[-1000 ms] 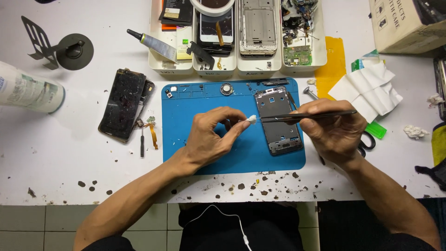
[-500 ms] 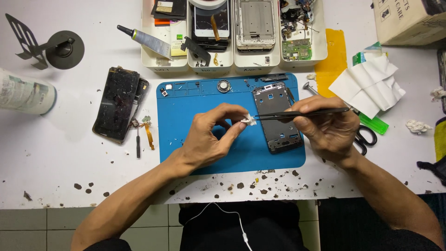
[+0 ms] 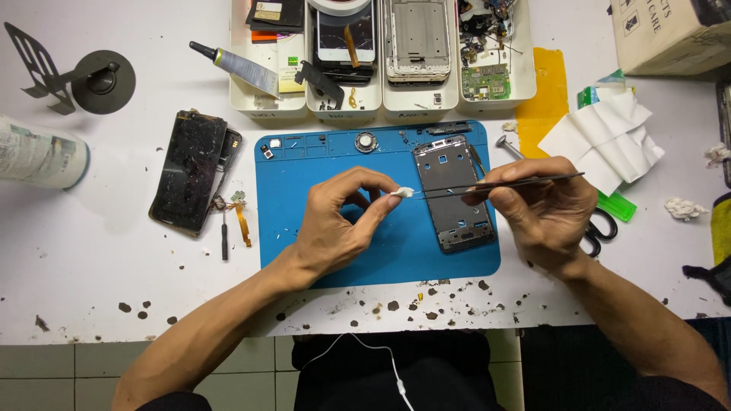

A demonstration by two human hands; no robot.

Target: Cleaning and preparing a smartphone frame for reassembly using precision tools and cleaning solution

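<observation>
My left hand (image 3: 335, 224) rests over the blue work mat (image 3: 304, 198) and pinches a small white wad (image 3: 403, 192) between thumb and forefinger. My right hand (image 3: 544, 209) holds thin black tweezers (image 3: 518, 182) level, their tip meeting the wad. Under the tweezers lies a bare phone frame (image 3: 455, 198) on the right part of the mat.
A cracked black phone screen (image 3: 189, 171) lies left of the mat with a small screwdriver (image 3: 224, 234) beside it. White parts trays (image 3: 381, 57) line the back. A glue tube (image 3: 236, 68), a stand (image 3: 84, 76), white tissue (image 3: 601, 141) and scissors (image 3: 601, 228) lie around.
The view has shifted slightly. Both hands stay together over the mat, with the tweezers tip still at the white wad.
</observation>
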